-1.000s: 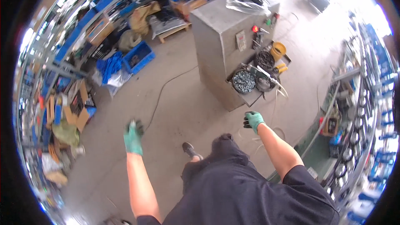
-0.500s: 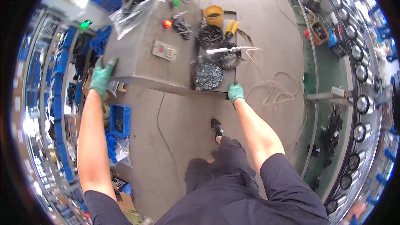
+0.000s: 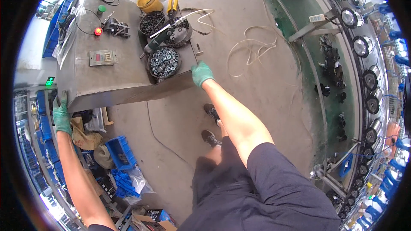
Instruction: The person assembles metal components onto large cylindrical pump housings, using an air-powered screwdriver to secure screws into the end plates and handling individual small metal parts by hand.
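Note:
My left hand (image 3: pixel 62 114), in a green glove, grips the near left corner of a grey metal workbench (image 3: pixel 128 75), thumb and fingers on either side of it. My right hand (image 3: pixel 202 74), gloved alike, is closed round the near right corner of a metal tray (image 3: pixel 183 77) along the bench's right side. In that tray stand a round container of nuts (image 3: pixel 163 61), two containers of dark small parts (image 3: pixel 152 22) (image 3: pixel 182 32) and a yellow tub (image 3: pixel 150 2). A power tool (image 3: pixel 159 40) lies across the containers, beside yellow-handled pliers (image 3: pixel 172 5).
On the bench top are a control panel (image 3: pixel 102 57), a red button (image 3: pixel 98 31) and a green button (image 3: pixel 101 9). A pale hose (image 3: pixel 252 38) coils on the floor at right. A blue bin (image 3: pixel 121 153) lies at left. Shelving with round metal parts (image 3: pixel 363 46) runs along the right.
The bench with its tray has shifted left in my view and turned slightly. Both hands have kept their hold at its corners. My second shoe has come into view.

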The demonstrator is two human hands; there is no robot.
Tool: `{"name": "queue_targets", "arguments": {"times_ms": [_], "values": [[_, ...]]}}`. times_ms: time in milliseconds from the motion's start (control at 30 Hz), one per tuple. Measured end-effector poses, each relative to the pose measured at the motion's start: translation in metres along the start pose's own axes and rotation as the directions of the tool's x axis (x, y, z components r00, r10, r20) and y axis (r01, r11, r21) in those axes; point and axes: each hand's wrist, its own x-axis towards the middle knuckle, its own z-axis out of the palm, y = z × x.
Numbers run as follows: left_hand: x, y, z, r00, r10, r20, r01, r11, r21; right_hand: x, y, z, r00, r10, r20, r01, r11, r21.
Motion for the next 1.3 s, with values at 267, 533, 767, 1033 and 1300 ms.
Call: {"name": "queue_targets", "arguments": {"times_ms": [267,533,767,1033,1300], "values": [[-0.029,0.003,-0.009,1.000,-0.010,0.005,0.010,0.999,0.037,-0.075,0.035,0.020,0.999,-0.036,-0.027,0.038,0.997,0.071],[-0.098,0.004,-0.039,0.991,0.123,-0.058,-0.114,0.983,0.147,-0.139,0.070,-0.005,0.998,-0.053,0.045,0.042,0.976,0.211],[-0.225,-0.085,-0.016,0.998,-0.046,-0.052,0.038,0.991,-0.129,-0.180,0.193,0.001,0.930,-0.347,0.124,0.367,0.903,-0.223],[-0.287,0.028,0.005,0.995,0.074,-0.065,-0.070,0.995,0.066,-0.231,0.182,-0.062,0.998,0.000,0.065,-0.013,0.980,0.198],[-0.241,-0.025,-0.037,0.978,0.205,0.043,-0.194,0.808,0.556,-0.242,0.171,-0.081,0.987,0.132,0.090,-0.151,0.953,0.263]]}}
